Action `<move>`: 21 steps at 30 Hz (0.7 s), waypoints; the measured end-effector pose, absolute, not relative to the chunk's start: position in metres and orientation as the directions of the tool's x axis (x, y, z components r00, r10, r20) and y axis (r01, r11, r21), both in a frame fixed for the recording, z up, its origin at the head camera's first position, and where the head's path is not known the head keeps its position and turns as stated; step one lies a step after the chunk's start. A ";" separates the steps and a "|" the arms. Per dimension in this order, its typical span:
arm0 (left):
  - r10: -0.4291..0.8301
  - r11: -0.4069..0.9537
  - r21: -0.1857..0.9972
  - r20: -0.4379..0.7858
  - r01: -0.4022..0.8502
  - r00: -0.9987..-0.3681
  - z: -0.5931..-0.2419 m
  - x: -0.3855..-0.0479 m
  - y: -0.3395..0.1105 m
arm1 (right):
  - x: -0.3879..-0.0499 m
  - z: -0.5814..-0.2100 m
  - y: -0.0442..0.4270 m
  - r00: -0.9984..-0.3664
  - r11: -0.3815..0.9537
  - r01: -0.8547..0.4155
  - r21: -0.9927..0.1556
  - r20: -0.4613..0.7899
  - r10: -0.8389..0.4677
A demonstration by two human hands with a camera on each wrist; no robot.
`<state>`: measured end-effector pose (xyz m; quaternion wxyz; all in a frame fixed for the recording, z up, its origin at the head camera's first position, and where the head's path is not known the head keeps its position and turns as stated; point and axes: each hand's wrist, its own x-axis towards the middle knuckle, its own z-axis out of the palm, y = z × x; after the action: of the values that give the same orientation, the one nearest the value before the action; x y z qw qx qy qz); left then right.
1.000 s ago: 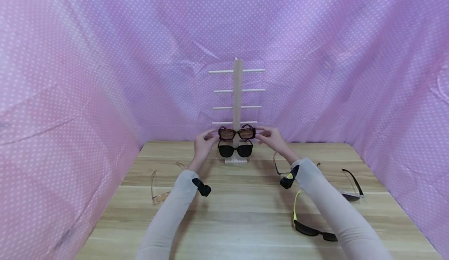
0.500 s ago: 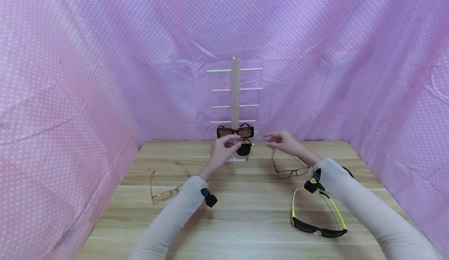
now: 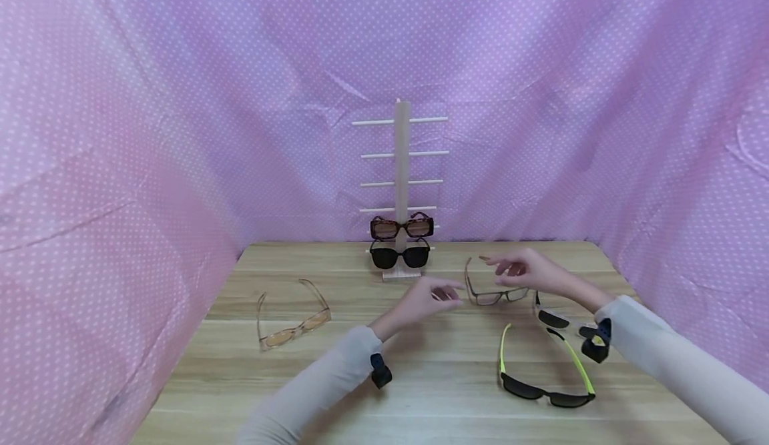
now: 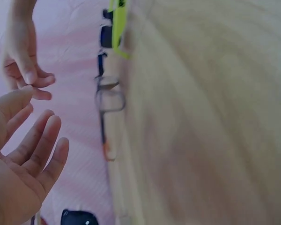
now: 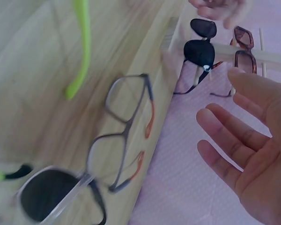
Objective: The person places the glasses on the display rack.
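Observation:
My left hand [image 3: 420, 300], its fingers loosely bent and holding nothing, hovers left of the clear-lensed eyeglasses [image 3: 488, 297]. Above those eyeglasses is my right hand [image 3: 529, 273], also holding nothing, with relaxed fingers in the right wrist view. The eyeglasses lie on the table with dark frames and orange temple tips, partly covered by the right hand in the head view. On the wooden display stand [image 3: 401, 165] hang tortoiseshell sunglasses [image 3: 386, 229], and black sunglasses [image 3: 384, 258] sit one rung lower.
Sunglasses with yellow-green temples [image 3: 523, 389] lie at the front right of the wooden table [image 3: 432, 391]. Clear-framed dark sunglasses [image 3: 553, 319] lie beyond them, partly behind the right wrist. Tan-lensed glasses [image 3: 294, 330] rest on the left. Pink dotted cloth [image 3: 270, 98] surrounds the table.
Both hands have left the tortoiseshell sunglasses, which stay on the stand. They have moved right and toward the front, to the clear-lensed eyeglasses.

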<state>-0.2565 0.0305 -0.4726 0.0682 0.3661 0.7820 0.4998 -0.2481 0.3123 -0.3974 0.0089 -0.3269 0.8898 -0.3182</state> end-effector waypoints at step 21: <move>0.860 0.300 0.780 0.028 0.549 -0.510 -0.496 -0.218 0.073 | -0.210 -0.432 0.365 -0.738 0.575 -0.618 -0.536 0.144 -0.659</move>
<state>-0.2184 0.0734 -0.4963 0.2031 0.4515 0.7804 0.3821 -0.2097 0.3650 -0.4319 0.0358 -0.3598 0.8868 -0.2879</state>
